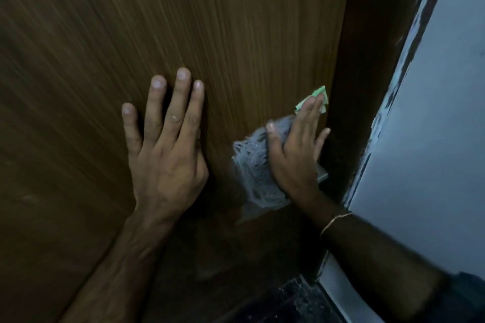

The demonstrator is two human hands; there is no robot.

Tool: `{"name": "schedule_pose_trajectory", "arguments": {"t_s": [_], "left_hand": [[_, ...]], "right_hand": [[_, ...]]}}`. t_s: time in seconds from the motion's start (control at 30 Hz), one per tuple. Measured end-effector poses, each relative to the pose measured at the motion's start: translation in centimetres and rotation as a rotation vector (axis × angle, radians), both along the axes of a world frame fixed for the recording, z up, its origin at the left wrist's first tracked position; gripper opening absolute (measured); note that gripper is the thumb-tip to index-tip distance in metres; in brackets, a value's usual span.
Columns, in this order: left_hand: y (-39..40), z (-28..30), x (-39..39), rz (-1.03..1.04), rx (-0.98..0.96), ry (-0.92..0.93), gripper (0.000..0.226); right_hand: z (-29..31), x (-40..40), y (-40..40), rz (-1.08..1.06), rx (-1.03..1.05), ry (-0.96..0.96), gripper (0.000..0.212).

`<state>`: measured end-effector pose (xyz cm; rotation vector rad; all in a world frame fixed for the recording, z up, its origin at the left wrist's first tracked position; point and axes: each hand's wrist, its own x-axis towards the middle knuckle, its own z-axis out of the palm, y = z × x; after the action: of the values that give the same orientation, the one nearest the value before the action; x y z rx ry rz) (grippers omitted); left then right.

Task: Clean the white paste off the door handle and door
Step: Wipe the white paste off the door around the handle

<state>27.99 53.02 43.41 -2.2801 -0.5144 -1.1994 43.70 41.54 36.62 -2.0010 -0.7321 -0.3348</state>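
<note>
1. We face the brown door [236, 21], its right edge beside a pale wall [433, 139]
2. Our left hand [165, 144] lies flat on the door, fingers straight and spread, grasping nothing
3. Our right hand [296, 149] presses a grey cloth [252, 162] with a green corner against the door near its edge, fingers extended
4. A thin bracelet [334, 221] circles the right wrist

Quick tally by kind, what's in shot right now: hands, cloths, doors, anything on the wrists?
Hands: 2, left hand flat on the door, right hand pressing the cloth
Cloths: 1, grey cloth with a green corner
Doors: 1, brown door
Bracelets: 1, bracelet on the right wrist
Total: 5
</note>
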Motion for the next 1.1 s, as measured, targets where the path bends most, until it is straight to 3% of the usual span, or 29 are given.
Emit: {"name": "schedule_pose_trajectory", "arguments": {"t_s": [0.2, 0.33, 0.4, 0.47, 0.57, 0.6, 0.77, 0.87, 0.9, 1.0, 1.1], "left_hand": [[0.1, -0.2, -0.1, 0.012, -0.005, -0.004, 0.068], [0.2, -0.2, -0.1, 0.011, -0.015, -0.013, 0.073], [0.1, -0.3, -0.2, 0.010, -0.016, -0.010, 0.072], [0.0, -0.2, -0.1, -0.003, -0.015, 0.000, 0.072], [-0.1, 0.0, -0.2, 0.010, -0.019, 0.013, 0.071], [-0.2, 0.0, -0.2, 0.017, -0.020, 0.016, 0.071], [-0.1, -0.2, -0.3, 0.015, -0.026, 0.001, 0.073], [0.0, 0.1, -0.3, -0.007, -0.020, 0.027, 0.075], [0.0, 0.1, -0.2, -0.004, -0.019, 0.032, 0.074], [-0.1, -0.2, -0.3, 0.016, -0.009, 0.022, 0.068], [0.1, 0.1, -0.1, 0.015, 0.003, 0.012, 0.061]], "right_hand": [[0.3, -1.5, 0.9, 0.055, 0.095, 0.054, 0.086], [-2.5, -5.9, 1.7, 0.246, -0.122, -0.391, 0.086], [-3.6, -5.8, 1.2, 0.244, -0.194, -0.497, 0.082], [-3.0, -3.9, 1.1, 0.113, -0.134, -0.388, 0.078], [-0.7, -0.1, 0.5, -0.051, 0.039, 0.049, 0.082], [-0.5, 0.0, 0.4, -0.037, 0.071, 0.115, 0.084], [-1.8, -4.6, 1.3, 0.174, 0.009, -0.244, 0.083], [0.3, -3.0, 2.0, 0.048, 0.149, 0.047, 0.080], [0.8, -3.0, 1.9, 0.047, 0.162, 0.066, 0.081], [0.2, -4.2, 1.8, 0.189, 0.009, -0.320, 0.083], [2.4, -3.1, 3.7, 0.107, 0.047, -0.511, 0.078]]}}
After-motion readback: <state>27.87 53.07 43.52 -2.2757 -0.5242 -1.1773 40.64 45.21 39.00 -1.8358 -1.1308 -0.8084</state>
